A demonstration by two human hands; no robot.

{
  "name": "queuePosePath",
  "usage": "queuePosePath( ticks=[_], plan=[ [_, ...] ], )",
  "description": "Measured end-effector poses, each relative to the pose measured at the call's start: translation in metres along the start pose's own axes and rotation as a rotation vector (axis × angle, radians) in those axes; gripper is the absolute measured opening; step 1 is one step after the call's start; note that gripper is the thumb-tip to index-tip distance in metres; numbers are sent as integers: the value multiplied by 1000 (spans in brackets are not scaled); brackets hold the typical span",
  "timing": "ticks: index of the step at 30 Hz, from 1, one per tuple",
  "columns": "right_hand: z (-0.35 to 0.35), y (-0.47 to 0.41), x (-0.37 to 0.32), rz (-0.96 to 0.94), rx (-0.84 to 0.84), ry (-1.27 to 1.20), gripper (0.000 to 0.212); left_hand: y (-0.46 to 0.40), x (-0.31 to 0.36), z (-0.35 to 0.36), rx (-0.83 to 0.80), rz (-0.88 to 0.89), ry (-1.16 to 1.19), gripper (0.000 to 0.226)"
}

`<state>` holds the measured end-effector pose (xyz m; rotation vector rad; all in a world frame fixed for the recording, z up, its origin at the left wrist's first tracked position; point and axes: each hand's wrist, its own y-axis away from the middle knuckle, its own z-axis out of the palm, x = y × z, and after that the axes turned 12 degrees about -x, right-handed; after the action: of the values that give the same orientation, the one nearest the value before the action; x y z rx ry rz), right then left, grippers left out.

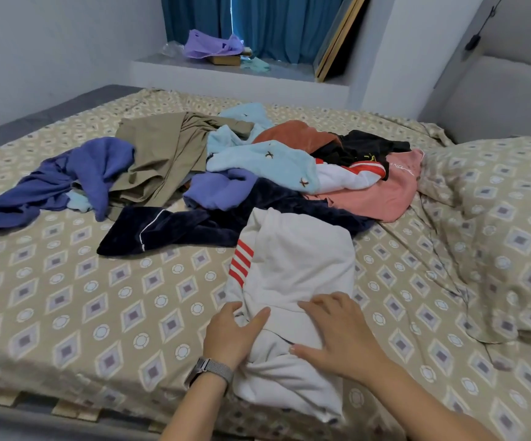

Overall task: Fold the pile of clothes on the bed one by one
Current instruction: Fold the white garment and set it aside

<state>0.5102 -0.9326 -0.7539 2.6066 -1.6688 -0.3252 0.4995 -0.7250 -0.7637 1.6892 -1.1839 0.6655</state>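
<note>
A white garment with red stripes [292, 268] lies lengthwise on the patterned bed sheet [82, 300] near the front edge, partly folded. My left hand [230, 335] rests on its left side with the thumb across the cloth. On its lower middle my right hand [340, 332] presses flat, fingers spread. Behind it spreads the pile: a dark navy velvet piece [168, 229], a purple-blue garment [67, 179], an olive one [165, 154], a light blue one [264, 157], a rust one [296, 133], a black one [362, 146] and a pink one [381, 195].
A pillow [496, 224] in the same pattern lies at the right. A ledge at the back holds a purple bag [210, 44] and a leaning frame [340, 36]. Wooden slats [67, 409] show at the bed's front edge.
</note>
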Motion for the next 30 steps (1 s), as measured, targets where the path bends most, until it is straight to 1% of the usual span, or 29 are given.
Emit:
queuePosePath(
  ticks=[2, 4, 5, 7, 8, 10, 11, 12, 13, 14, 15, 16, 17, 18, 19, 20, 21, 22, 23, 25, 27, 28, 30],
  plan=[
    [9, 0, -2, -17, 125, 64, 71, 1, 3, 2, 0, 24, 17, 48],
    [12, 0, -4, -57, 182, 104, 56, 2, 2, 5, 17, 72, -21, 30],
    [12, 1, -7, -72, 199, 115, 48, 1, 0, 6, 41, 108, -24, 22],
    [12, 5, -11, -108, 289, 129, 38, 4, 0, 7, 82, 214, 33, 10],
    [10, 8, -10, -127, 345, 105, 35, 7, 3, 7, 75, 290, 69, 8],
    [6, 16, -5, -136, 473, -53, 31, 19, 12, 8, -18, 410, 193, 12],
    [4, 21, -2, -148, 532, -146, 31, 27, 17, 8, -85, 435, 310, 21],
    [2, 26, 1, -182, 573, -209, 31, 34, 22, 7, -167, 424, 488, 29],
    [1, 31, 2, -235, 585, -238, 32, 40, 23, 6, -256, 376, 713, 29],
    [0, 35, 2, -295, 574, -243, 32, 46, 25, 5, -358, 317, 912, 27],
    [1, 37, 2, -347, 533, -242, 32, 49, 23, 3, -436, 238, 1057, 29],
    [1, 37, 1, -385, 463, -250, 31, 53, 22, 1, -476, 149, 1122, 29],
    [0, 36, 0, -405, 368, -278, 28, 52, 17, -2, -461, 57, 1108, 26],
    [-2, 35, -2, -403, 262, -316, 26, 49, 12, -3, -412, -28, 1007, 24],
    [-5, 34, -4, -387, 152, -345, 27, 44, 6, -4, -296, -101, 827, 25],
    [-10, 31, -6, -376, 71, -362, 30, 41, 4, -6, -189, -116, 595, 27],
    [-16, 27, -8, -372, 38, -384, 33, 38, 1, -6, -122, -117, 380, 30],
    [-23, 20, -10, -365, 48, -420, 34, 36, -1, -6, -91, -102, 231, 33],
    [-32, 11, -12, -356, 96, -459, 34, 37, 1, -6, -74, -84, 239, 32],
    [-49, -15, -12, -325, 208, -488, 34, 39, 7, -4, -71, -50, 440, 25],
    [-65, -49, -10, -292, 263, -426, 30, 40, 15, -3, -154, -12, 665, 24],
    [-72, -65, -8, -275, 237, -377, 35, 41, 20, -3, -230, 1, 764, 28],
    [-84, -100, -4, -255, 109, -284, 52, 44, 28, -2, -379, 30, 919, 32]
  ],
)
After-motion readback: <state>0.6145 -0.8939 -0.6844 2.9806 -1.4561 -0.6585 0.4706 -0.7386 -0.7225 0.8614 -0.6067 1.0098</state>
